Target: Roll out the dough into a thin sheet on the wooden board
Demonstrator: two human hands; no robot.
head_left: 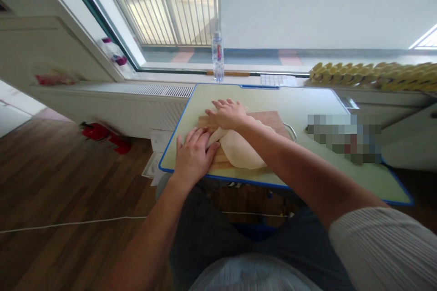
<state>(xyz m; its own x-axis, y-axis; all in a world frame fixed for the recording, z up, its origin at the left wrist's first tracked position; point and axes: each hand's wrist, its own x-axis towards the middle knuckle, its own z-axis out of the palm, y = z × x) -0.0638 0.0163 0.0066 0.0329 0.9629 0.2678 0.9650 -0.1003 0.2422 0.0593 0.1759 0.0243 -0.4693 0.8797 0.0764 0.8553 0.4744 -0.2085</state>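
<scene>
A pale, flattened sheet of dough (239,149) lies on a wooden cutting board (218,163), with a narrow folded strip at its left side. My right hand (228,113) reaches across the dough and rests palm down on its far left part, fingers stretched and spread. Nearer to me, my left hand (195,152) lies over the board's left edge, fingers extended and thumb apart. The dough strip's end touches it between thumb and forefinger. Part of the dough is hidden under my right hand and forearm. At the board's right end is a metal handle (291,132).
The board sits on a pale green, blue-edged table (300,100). A clear bottle (217,57) stands on the windowsill behind. A blurred-out object (344,138) lies at the table's right. Yellow stacked pieces (372,75) line the sill; a red fire extinguisher (105,137) lies on the floor.
</scene>
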